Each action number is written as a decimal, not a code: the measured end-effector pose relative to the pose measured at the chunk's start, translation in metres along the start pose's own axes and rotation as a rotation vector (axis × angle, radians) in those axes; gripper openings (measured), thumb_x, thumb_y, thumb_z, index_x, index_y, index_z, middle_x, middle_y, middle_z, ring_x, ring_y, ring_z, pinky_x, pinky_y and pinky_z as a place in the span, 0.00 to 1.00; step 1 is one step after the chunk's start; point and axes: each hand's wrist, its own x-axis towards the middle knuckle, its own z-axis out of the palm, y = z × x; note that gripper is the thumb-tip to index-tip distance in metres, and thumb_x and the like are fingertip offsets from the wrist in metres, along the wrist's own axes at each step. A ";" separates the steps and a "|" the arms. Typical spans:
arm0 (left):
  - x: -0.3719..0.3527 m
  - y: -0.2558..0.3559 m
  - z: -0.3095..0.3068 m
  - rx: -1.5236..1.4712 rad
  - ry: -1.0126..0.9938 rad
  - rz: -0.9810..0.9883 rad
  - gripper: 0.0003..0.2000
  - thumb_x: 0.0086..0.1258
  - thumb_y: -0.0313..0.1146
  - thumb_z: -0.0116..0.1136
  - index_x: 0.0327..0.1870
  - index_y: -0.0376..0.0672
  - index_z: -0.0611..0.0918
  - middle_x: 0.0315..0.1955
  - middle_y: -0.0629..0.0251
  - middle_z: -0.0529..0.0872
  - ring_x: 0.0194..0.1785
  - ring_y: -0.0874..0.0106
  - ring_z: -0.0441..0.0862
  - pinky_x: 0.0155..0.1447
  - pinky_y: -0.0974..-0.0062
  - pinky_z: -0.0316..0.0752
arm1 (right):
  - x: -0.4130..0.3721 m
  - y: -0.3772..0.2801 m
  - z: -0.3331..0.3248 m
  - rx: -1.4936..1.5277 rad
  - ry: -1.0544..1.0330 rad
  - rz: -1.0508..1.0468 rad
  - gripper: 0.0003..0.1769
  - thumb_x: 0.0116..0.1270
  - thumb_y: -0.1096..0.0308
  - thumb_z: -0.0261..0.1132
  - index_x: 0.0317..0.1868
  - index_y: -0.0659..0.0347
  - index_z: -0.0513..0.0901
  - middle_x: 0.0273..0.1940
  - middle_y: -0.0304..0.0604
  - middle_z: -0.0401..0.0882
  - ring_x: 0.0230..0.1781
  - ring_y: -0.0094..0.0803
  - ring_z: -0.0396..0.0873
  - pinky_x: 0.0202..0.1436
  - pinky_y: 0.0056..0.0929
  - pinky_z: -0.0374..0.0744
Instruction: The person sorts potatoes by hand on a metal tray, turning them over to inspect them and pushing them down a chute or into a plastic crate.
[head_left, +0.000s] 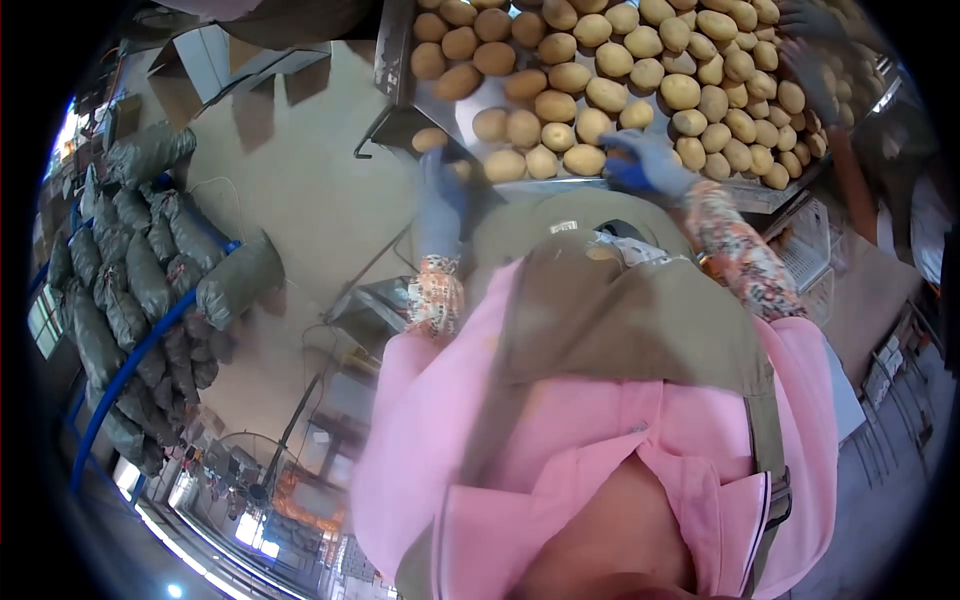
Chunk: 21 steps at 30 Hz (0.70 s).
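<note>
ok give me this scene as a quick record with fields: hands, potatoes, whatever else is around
surface: metal table covered with potatoes
left hand: left hand, gloved, blurred, at the table's near corner just below the edge potato; grip unclear
right hand: right hand, gloved, on the front row of potatoes; grip unclear
clothing: pink shirt, olive apron, floral sleeves
other person: co-worker's hands, gloved, over the potatoes at far right
side: sacks stacked at left
</note>
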 end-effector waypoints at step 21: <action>0.007 0.007 0.005 0.277 -0.001 0.215 0.25 0.69 0.32 0.54 0.68 0.49 0.69 0.67 0.51 0.66 0.71 0.42 0.56 0.72 0.46 0.55 | -0.002 0.015 0.006 -0.179 0.249 0.027 0.36 0.62 0.66 0.63 0.71 0.44 0.65 0.68 0.45 0.68 0.71 0.48 0.61 0.75 0.44 0.56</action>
